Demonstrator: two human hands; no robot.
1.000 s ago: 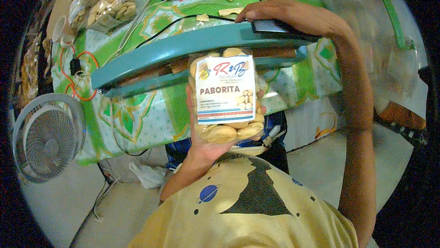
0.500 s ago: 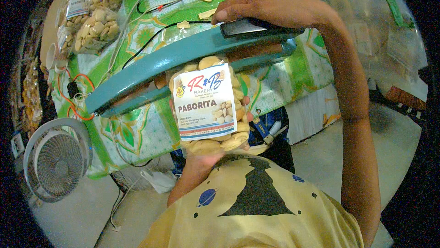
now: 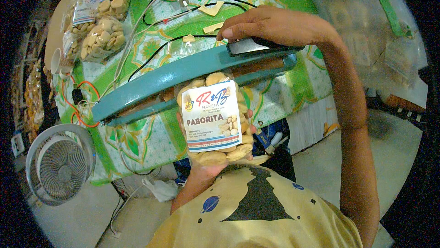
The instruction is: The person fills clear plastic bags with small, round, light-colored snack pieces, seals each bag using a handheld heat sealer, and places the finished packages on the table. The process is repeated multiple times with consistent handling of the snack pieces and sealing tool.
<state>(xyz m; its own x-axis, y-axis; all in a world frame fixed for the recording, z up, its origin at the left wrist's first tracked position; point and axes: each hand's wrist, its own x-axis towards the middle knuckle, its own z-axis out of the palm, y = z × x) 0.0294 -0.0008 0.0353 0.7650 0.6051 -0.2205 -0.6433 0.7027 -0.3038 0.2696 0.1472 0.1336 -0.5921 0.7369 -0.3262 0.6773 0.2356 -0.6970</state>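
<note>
1. Shifted slightly lower and rightward in view over the last half-second: patterned table cover (image 3: pixel 156 142), teal sealer (image 3: pixel 183 71) and labelled bag (image 3: pixel 213 117) together. Head movement is the probable cause; hands keep their relation to both. Clock positions run from view centre.
2. Teal sealer: spans the table cover obliquely from 9 o'clock to 2 o'clock, near the person's edge, presumably for easy reach.
3. Grey fan (image 3: pixel 63 170): 8 o'clock, well apart from the hands.
4. Filled packs (image 3: pixel 104 37): grouped at 10 o'clock, away from the sealer, apparently to leave elbow room.
5. Labelled bag: at centre, label upward, top end at the sealer's gap. Clear film (image 3: pixel 183 48) shows beyond the upper arm, seemingly its mouth passed through.
6. Right hand (image 3: pixel 272 25): 1 o'clock, draped over the dark handle (image 3: pixel 250 47), evidently to bear down. Pressure and tightness of grip cannot be told.
7. Left hand (image 3: pixel 206 172): 6 o'clock, grasping the bag from underneath, fingers showing at its right side; judged to carry its weight.
8. Pale scraps (image 3: pixel 211 8): 12 o'clock, beyond the sealer.
</note>
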